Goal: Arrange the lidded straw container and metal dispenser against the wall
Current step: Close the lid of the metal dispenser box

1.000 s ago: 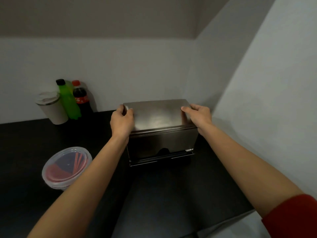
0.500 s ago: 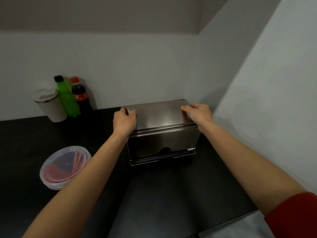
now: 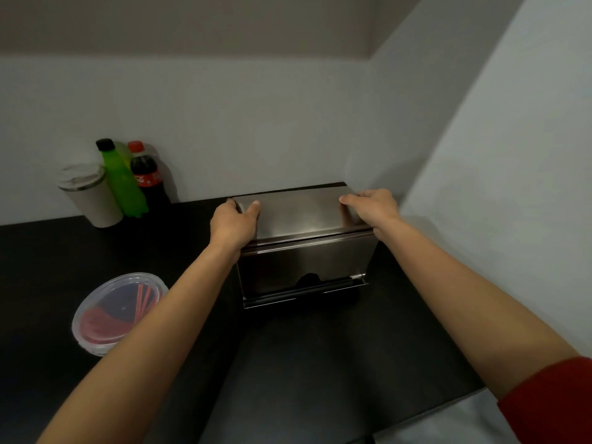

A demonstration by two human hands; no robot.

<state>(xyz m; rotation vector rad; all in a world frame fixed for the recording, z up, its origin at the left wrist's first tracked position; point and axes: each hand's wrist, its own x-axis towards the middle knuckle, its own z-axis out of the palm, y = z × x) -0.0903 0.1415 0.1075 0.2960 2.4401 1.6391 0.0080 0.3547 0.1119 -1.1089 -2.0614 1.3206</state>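
Observation:
The metal dispenser [image 3: 301, 248], a brushed steel box with a slot along its lower front, stands on the black counter [image 3: 307, 363] in the corner, its back at the rear wall. My left hand [image 3: 234, 224] grips its top left edge and my right hand [image 3: 371, 208] grips its top right edge. The lidded straw container [image 3: 117, 312], a round clear tub with red straws inside, sits on the counter at the near left, partly behind my left forearm.
Against the rear wall at the left stand a white lidded tumbler [image 3: 89, 195], a green bottle [image 3: 123, 184] and a cola bottle [image 3: 147, 179]. A white side wall [image 3: 496, 187] closes the right. The counter's front edge runs at the lower right.
Both hands have slid the dispenser a little farther back toward the rear wall, keeping their grip on its top edges. The straw container has stayed where it was.

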